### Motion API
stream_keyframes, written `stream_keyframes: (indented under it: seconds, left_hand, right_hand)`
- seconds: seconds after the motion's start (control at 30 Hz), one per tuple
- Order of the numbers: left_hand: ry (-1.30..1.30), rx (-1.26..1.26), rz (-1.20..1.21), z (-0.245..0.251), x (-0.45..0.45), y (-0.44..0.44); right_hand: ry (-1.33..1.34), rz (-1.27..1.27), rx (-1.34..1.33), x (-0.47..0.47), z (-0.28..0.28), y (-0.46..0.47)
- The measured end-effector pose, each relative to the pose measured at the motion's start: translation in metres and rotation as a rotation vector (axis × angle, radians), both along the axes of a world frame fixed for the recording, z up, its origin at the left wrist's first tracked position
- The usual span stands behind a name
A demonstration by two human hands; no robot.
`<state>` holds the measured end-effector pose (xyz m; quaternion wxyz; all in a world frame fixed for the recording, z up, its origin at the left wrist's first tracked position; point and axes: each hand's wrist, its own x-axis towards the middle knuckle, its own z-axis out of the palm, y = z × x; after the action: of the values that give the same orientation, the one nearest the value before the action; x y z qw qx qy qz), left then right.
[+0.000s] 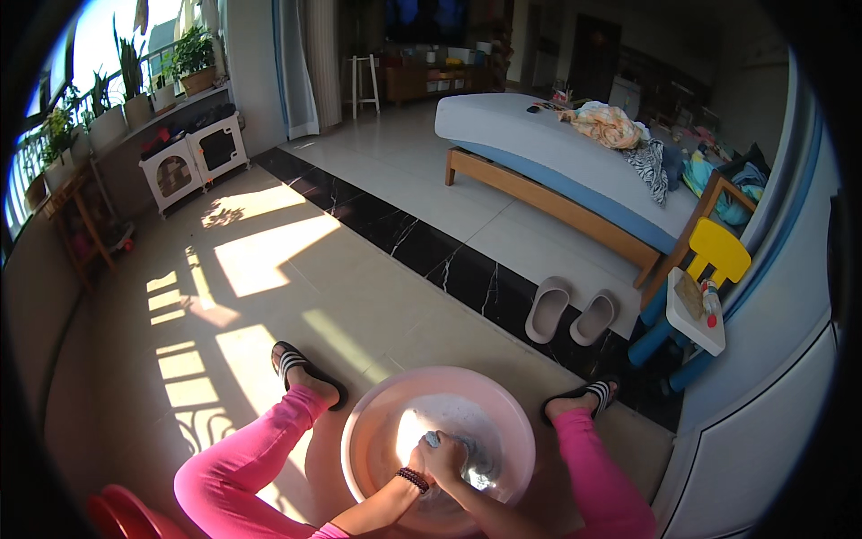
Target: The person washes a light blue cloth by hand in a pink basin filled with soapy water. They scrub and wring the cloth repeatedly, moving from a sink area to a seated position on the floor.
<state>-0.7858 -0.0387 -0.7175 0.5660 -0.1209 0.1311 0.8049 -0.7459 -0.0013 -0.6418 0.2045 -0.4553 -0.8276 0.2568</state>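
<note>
A pink plastic basin (354, 431) stands on the floor between my feet, with cloudy, sudsy water (465, 407) in it. Both hands are pressed together over the water near the basin's middle. My right hand (447, 459) is clenched on a wet grey-blue cloth (432, 439), a bit of which pokes out above the fingers. My left hand (417, 462), with a dark bead bracelet (412, 479) at the wrist, lies against it and grips the same cloth; its fingers are mostly hidden. More greyish fabric appears to trail into the water on the right.
Grey clogs (549, 310) sit on a black marble strip (417, 246). Right of them stands a child's chair (719, 250) with a bottle (710, 303) on its seat. A bed (525, 128) holds rumpled clothes. Potted plants (192, 57) line the window. A red plastic object (131, 515) is at lower left.
</note>
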Motion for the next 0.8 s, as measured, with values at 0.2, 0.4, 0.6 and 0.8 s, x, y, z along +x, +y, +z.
stream_keyframes:
  seconds: [0.2,0.4,0.6,0.8]
  left_hand:
    - [0.379,-0.600,-0.196,0.045,-0.023,-0.001]
    - [1.581,-1.138,0.126,-0.014,-0.051,-0.001]
    - [1.885,-1.141,-0.242,-0.013,-0.036,0.006]
    - [2.117,-1.310,-0.455,0.021,-0.022,0.011]
  right_hand:
    - [0.052,-0.207,-0.073,0.005,-0.058,0.066]
    - [0.026,-0.175,0.132,0.012,-0.057,0.065]
    - [-0.368,0.114,0.339,0.009,-0.065,0.049]
    - [-0.644,0.289,0.163,-0.001,-0.103,0.068]
